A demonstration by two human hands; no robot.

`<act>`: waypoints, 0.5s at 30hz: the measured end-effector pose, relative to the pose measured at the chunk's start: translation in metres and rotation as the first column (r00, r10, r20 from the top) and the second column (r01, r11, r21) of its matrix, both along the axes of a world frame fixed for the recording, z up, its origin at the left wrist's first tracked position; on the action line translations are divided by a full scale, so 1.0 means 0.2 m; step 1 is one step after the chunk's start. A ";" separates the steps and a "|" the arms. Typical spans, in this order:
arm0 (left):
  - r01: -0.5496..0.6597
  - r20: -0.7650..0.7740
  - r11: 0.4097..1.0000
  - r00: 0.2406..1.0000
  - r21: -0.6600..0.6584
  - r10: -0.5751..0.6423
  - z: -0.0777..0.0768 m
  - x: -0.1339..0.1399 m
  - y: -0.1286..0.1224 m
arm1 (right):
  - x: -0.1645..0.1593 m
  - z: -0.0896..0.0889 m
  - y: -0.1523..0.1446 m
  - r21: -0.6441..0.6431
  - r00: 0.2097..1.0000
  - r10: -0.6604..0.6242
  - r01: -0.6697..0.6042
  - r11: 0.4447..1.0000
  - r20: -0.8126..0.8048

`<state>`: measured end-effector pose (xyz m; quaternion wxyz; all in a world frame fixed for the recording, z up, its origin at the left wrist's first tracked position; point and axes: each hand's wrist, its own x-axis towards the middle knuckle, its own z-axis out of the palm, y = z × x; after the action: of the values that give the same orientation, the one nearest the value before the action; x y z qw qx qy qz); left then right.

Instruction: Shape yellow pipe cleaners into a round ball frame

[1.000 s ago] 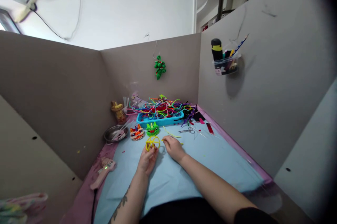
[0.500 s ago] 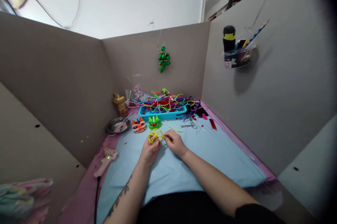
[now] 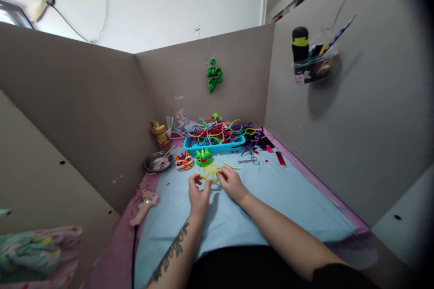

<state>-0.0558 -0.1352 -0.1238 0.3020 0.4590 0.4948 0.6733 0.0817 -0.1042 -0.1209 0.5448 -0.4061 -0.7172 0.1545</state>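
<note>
A yellow pipe-cleaner wheel, a ring with spokes, is held up just above the blue cloth. My right hand pinches its right edge between thumb and fingers. My left hand is beside the wheel's left side, thumb and fingers spread apart; the fingertips look clear of it. Behind the wheel sit a green pipe-cleaner animal head and an orange-and-white one. A loose yellow-green pipe cleaner lies just beyond my right hand.
A blue tray heaped with colourful pipe cleaners stands at the back. Scissors lie right of centre. On the left are a metal bowl and a pink glue gun with its cord. Grey panels enclose the table.
My left hand has let go of the wheel and its fingers have opened. The wheel now rests in my right hand alone, tilted flatter. The whole view has shifted slightly.
</note>
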 end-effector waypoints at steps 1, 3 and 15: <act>0.031 -0.027 0.999 0.999 -0.008 -0.031 0.00 0.00 0.00 | 0.00 0.00 0.00 0.005 1.000 0.008 -0.008 1.000 0.005; 0.086 -0.039 0.996 0.995 -0.028 -0.087 0.01 0.00 -0.01 | -0.01 0.00 -0.01 0.012 0.999 0.030 -0.031 0.999 0.026; 0.143 -0.036 0.990 0.989 -0.008 -0.143 -0.03 -0.02 0.02 | -0.02 -0.04 0.00 0.001 0.975 0.184 -0.185 0.983 0.121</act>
<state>-0.0600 -0.1304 -0.1302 0.3418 0.5047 0.4678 0.6400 0.0769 -0.1045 -0.1281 0.4863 -0.3430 -0.7843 0.1754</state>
